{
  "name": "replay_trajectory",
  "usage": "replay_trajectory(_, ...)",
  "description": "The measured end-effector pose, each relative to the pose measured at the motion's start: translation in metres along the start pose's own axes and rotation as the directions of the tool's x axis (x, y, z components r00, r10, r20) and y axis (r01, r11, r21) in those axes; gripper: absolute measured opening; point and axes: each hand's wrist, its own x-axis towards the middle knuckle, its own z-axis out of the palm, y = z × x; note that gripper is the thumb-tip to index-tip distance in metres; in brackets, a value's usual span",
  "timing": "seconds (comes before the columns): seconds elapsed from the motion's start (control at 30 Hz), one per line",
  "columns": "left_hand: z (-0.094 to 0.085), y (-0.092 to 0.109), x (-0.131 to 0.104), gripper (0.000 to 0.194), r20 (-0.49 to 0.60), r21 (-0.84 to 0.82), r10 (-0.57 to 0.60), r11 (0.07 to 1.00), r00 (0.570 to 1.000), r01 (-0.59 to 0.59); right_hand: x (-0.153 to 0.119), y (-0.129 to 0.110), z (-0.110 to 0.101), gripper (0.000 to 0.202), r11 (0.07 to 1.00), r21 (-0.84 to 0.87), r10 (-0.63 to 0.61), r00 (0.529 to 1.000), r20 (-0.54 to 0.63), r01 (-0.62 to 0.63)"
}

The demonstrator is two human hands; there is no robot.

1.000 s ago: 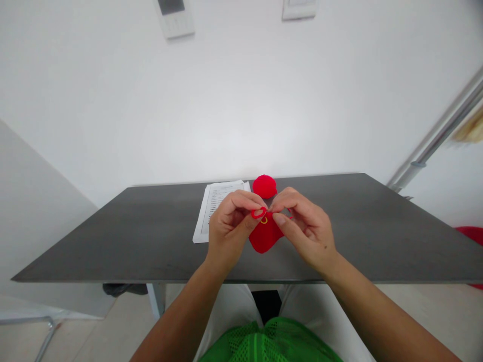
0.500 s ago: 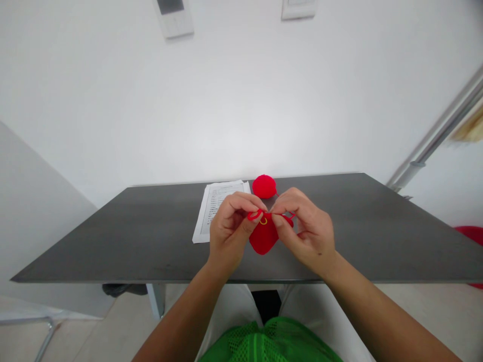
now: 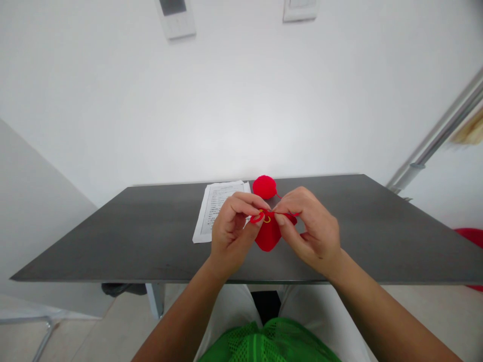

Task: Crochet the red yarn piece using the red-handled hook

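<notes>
A red knitted piece [image 3: 268,237] hangs above the front half of the table, its lower end rounded. Near its top edge is a small yellow ring [image 3: 267,219]. Thumb and forefinger of my left hand [image 3: 234,229] are closed on the upper left edge, where a red loop shows. My right hand [image 3: 311,229] pinches the same edge a little to the right, its fingertips close to the left ones. Any thin tool between the fingers is too small to make out. Behind the hands rests a red ball of yarn [image 3: 264,187], a strand running towards my right hand.
Printed paper sheets [image 3: 206,213] lie on the dark grey table [image 3: 151,236], partly behind my left hand. A white wall [image 3: 241,100] rises at the table's back edge. A red object [image 3: 470,235] shows past the right edge, below a grey pipe [image 3: 449,128].
Both hands and the red piece have shifted slightly to the right. The piece's lower end sits a little higher, and both pinches still hold its top edge.
</notes>
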Motion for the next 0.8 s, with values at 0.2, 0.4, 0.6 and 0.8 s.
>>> replay_trajectory(0.2,0.004,0.005,0.01,0.007,-0.009,-0.049,-0.104,0.993,0.995,0.104,0.003,0.001,-0.004,0.011,0.999,-0.029,0.026,1.0,0.017,-0.026)
replay_trajectory(0.4,0.004,0.006,0.021,0.007,0.029,-0.109,-0.202,0.973,0.979,0.204,0.009,-0.002,-0.012,0.012,0.993,-0.069,0.099,0.994,0.041,-0.096)
replay_trajectory(0.6,0.002,0.015,0.03,0.011,0.143,-0.029,-0.336,0.939,0.931,0.343,0.013,-0.004,-0.016,0.011,0.986,-0.108,0.132,0.989,0.06,-0.125)
replay_trajectory(0.8,0.002,0.015,0.037,0.012,0.147,-0.007,-0.411,0.909,0.9,0.416,0.017,-0.008,-0.019,0.01,0.98,-0.1,0.183,0.98,0.076,-0.175)
